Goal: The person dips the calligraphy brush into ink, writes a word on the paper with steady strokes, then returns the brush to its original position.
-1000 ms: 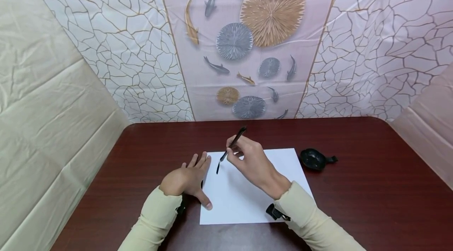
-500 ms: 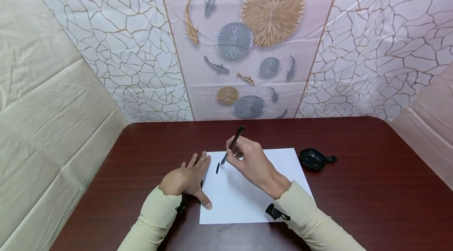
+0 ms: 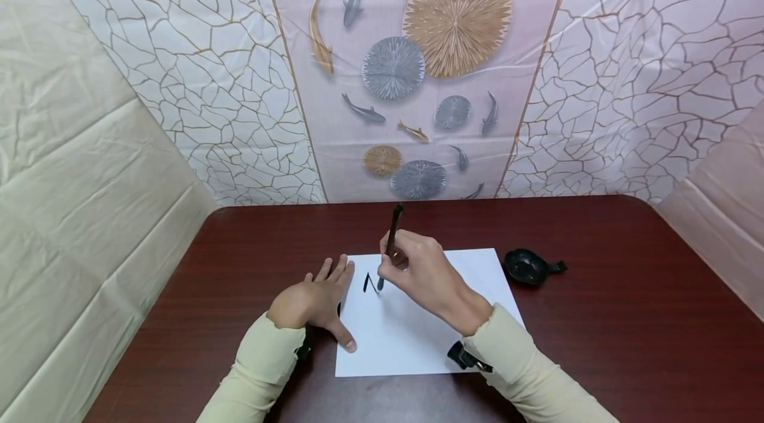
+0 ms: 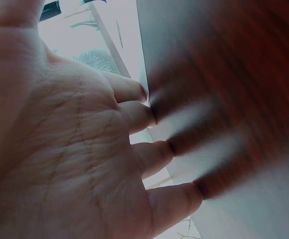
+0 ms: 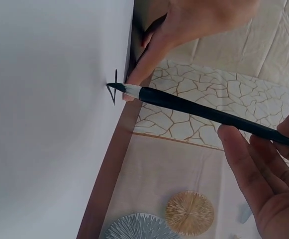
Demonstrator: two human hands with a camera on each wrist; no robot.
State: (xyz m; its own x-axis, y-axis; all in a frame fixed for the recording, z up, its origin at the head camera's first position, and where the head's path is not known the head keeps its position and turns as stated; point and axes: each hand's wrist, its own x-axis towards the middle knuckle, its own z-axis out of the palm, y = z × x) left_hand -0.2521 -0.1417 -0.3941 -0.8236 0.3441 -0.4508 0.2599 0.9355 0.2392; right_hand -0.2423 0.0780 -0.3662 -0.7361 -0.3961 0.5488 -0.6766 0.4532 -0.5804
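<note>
So the step in hand looks like inking lines with a brush. The right hand is grasping the brush in a pinch between thumb and fingers, well above the bristles, handle tipped up and the dark tip touching the paper. The right wrist view shows that contact nicely.

There are two thin black strokes near the upper left of the sheet, meeting in a point at the top, and the tip sits at the low end of the right-hand one. I'd say that diagonal is just about done.

The left hand isn't gripping anything: fingers spread out along the sheet's left edge, thumb lying on the paper lower down. Reads to me like it's bracing the sheet against the worktop.

A little black dish with a stubby handle sits just off the paper's right side. Can't tell whether there's ink in it.

As for the next move, imo it calls for a light touch and a clean change of direction or lift at that low corner, because leaning on the bristles there would probably leave a blob. Left hand should stay planted so the sheet doesn't skate.
</note>
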